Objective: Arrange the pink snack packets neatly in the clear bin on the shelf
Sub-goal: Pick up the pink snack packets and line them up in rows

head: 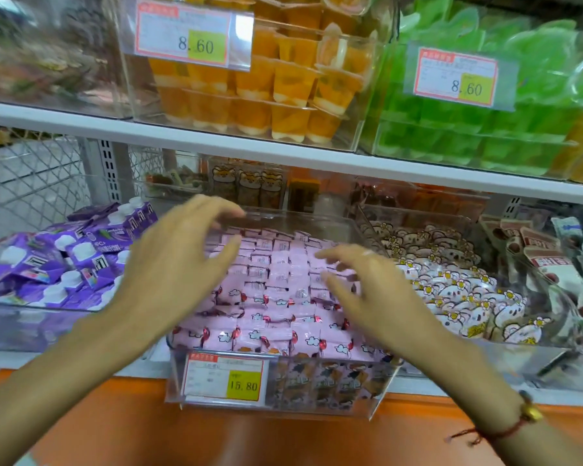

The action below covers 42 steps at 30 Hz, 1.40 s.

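Shop shelving is filling the view: white shelf (216,142) above, orange ledge below, clear bins in a row. The clear bin (377,391) is sitting centre on the lower shelf, its price tag (224,378) reading 15.80. The pink snack packets (276,297) are lying inside it, mostly in flat overlapping rows, front rows face up, back rows showing labels. Left hand (179,260) is hovering over the bin's left side, fingers spread and loosely bent, gripping nothing. Right hand (367,290) is hovering over the right side, fingers extended, also holding nothing; can't tell if the fingertips are touching packets. Both are probably bracketing the stack to square or pat it down. Purple packets (64,264) are sitting in the left bin, white cartoon packets (451,290) in the right one. Looks nearly done.
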Each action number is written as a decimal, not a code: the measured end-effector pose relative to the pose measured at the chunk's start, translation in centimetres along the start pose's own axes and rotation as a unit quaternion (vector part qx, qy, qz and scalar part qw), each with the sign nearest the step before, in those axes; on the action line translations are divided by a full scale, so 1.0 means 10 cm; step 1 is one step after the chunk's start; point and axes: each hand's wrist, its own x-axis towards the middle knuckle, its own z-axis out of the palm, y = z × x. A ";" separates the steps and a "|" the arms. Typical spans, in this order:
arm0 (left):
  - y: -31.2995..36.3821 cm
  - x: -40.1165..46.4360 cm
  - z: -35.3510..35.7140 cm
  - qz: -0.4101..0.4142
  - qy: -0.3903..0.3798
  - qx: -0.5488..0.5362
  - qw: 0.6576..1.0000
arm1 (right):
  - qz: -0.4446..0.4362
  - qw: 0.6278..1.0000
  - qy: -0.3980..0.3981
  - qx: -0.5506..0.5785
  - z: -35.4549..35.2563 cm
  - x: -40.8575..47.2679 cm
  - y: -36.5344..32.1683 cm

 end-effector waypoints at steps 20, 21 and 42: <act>-0.21 -0.39 0.10 -0.227 -0.117 -0.266 0.930 | -0.017 0.992 -0.109 -0.053 0.33 0.48 -0.27; -0.22 -0.39 0.09 -0.225 -0.114 -0.274 0.928 | -0.013 0.993 -0.113 -0.001 0.39 0.56 -0.32; -0.15 -0.30 0.08 -0.265 -0.084 -0.305 0.911 | -0.054 0.994 -0.008 0.090 0.76 0.75 -0.57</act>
